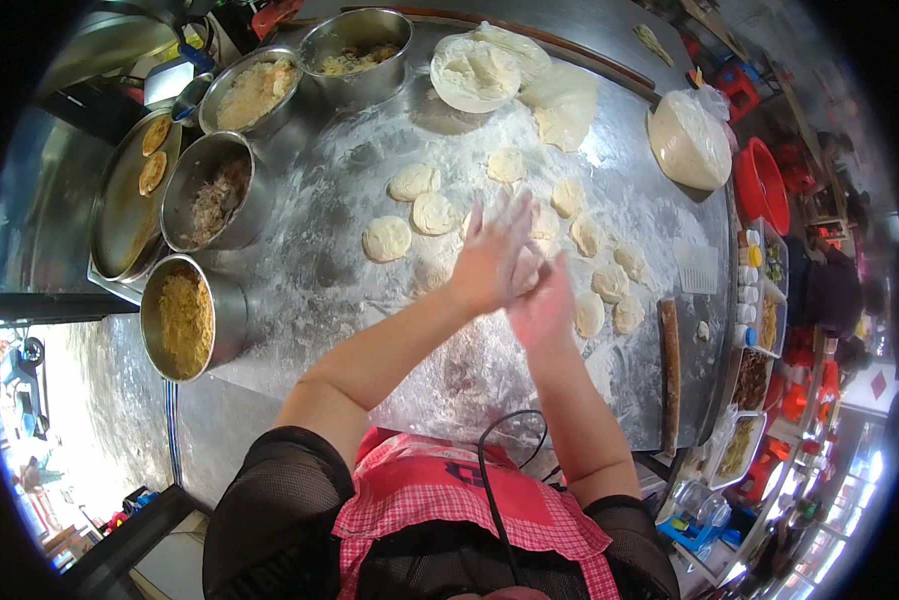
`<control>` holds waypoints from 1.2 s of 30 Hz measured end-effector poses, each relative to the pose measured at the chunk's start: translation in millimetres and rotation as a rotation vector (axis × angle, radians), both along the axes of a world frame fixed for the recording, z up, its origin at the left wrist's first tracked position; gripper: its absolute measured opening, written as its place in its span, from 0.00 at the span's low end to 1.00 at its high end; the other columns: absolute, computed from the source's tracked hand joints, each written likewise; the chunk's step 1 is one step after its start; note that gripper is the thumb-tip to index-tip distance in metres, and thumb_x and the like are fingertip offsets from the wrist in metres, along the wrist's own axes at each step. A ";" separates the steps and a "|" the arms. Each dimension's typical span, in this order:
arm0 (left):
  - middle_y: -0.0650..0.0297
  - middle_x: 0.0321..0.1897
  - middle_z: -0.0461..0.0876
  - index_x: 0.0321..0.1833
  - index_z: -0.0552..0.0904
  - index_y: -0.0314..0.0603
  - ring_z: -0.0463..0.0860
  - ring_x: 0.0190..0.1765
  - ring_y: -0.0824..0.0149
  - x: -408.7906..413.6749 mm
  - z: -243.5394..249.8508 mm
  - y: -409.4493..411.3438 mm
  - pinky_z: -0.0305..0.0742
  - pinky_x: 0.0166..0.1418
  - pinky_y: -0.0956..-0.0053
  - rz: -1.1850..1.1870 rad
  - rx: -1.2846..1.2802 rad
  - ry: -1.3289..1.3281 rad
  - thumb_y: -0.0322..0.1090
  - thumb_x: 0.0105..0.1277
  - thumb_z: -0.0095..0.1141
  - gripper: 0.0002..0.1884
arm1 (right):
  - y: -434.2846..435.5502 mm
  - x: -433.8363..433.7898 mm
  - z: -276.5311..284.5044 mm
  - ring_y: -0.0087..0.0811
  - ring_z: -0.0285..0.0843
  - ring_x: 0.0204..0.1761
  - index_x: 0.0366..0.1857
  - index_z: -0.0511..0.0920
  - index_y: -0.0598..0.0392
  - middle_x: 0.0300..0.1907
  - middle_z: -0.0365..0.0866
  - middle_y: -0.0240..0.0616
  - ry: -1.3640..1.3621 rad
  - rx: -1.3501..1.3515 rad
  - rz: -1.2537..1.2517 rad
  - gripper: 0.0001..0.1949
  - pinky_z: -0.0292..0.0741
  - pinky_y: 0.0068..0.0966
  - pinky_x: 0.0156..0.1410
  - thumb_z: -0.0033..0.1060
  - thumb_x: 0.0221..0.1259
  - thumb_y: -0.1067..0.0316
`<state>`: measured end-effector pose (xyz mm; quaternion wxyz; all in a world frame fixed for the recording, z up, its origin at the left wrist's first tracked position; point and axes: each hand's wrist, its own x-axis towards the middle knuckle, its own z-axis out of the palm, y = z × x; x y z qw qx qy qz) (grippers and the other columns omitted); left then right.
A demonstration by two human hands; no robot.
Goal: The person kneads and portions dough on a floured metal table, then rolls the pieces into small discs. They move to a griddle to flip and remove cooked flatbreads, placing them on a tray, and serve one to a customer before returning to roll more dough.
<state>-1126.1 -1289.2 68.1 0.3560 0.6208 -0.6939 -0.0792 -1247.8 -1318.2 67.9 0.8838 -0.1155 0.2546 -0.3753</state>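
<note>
My left hand (pixel 488 262) lies across my right hand (pixel 545 307), palm towards palm, above the floured metal worktable (pixel 307 315). Both hands are dusted with flour and slightly blurred. Whether a piece of dough is between them is hidden. Just left of them rest flattened dough rounds, among them one dough round (pixel 386 238) and a second dough round (pixel 434 214). More pieces lie to the right, such as an oval dough piece (pixel 589 314) and a dough piece (pixel 610 283). Part of another dough piece (pixel 545 223) shows behind my fingers.
Steel pots of filling, including a pot of yellow shreds (pixel 228 330), line the left side near a pan (pixel 112 232). A dough bowl (pixel 473 97) stands at the back. Rightward are bagged dough (pixel 689 142), a white scraper (pixel 695 266) and a wooden rolling pin (pixel 670 375).
</note>
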 end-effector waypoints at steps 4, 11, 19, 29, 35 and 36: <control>0.46 0.75 0.50 0.74 0.52 0.30 0.51 0.76 0.46 -44.2 6.0 39.5 0.48 0.77 0.52 -0.221 0.116 0.311 0.47 0.69 0.46 0.37 | -4.0 -13.8 1.9 0.40 0.56 0.72 0.72 0.55 0.57 0.71 0.59 0.42 0.105 -0.218 0.009 0.34 0.60 0.36 0.74 0.27 0.73 0.39; 0.46 0.74 0.53 0.72 0.57 0.30 0.53 0.76 0.48 -28.9 11.8 33.0 0.38 0.78 0.48 -0.072 0.089 -0.104 0.56 0.68 0.43 0.39 | 25.5 -17.5 27.1 0.34 0.62 0.67 0.69 0.58 0.51 0.65 0.64 0.35 0.155 0.107 0.006 0.30 0.63 0.33 0.71 0.35 0.73 0.41; 0.48 0.74 0.54 0.73 0.55 0.34 0.52 0.76 0.47 -14.0 -13.9 28.8 0.51 0.75 0.54 -0.162 0.059 0.523 0.50 0.65 0.52 0.40 | 24.6 -16.6 -9.2 0.41 0.60 0.69 0.71 0.56 0.53 0.68 0.63 0.41 -0.033 0.193 0.054 0.36 0.57 0.41 0.74 0.37 0.69 0.35; 0.57 0.41 0.83 0.50 0.73 0.35 0.83 0.42 0.64 63.5 -5.3 -23.7 0.79 0.48 0.72 0.103 0.552 0.893 0.29 0.61 0.62 0.17 | -10.6 5.1 -2.2 0.42 0.48 0.75 0.73 0.48 0.56 0.73 0.52 0.46 0.065 0.046 -0.161 0.39 0.51 0.40 0.77 0.42 0.68 0.38; 0.50 0.52 0.79 0.60 0.73 0.38 0.77 0.58 0.56 105.1 -59.5 -109.9 0.73 0.58 0.62 0.308 0.103 -0.030 0.44 0.59 0.63 0.28 | -21.6 -22.9 -11.9 0.46 0.43 0.76 0.72 0.49 0.62 0.73 0.49 0.51 0.031 0.051 -0.278 0.38 0.46 0.42 0.79 0.42 0.70 0.42; 0.49 0.54 0.78 0.60 0.73 0.38 0.76 0.59 0.54 102.7 -65.4 -121.4 0.72 0.59 0.61 0.295 0.148 -0.096 0.45 0.59 0.62 0.28 | -21.6 -25.6 -11.4 0.46 0.44 0.76 0.71 0.49 0.62 0.73 0.50 0.52 0.040 0.058 -0.286 0.38 0.47 0.42 0.79 0.42 0.70 0.42</control>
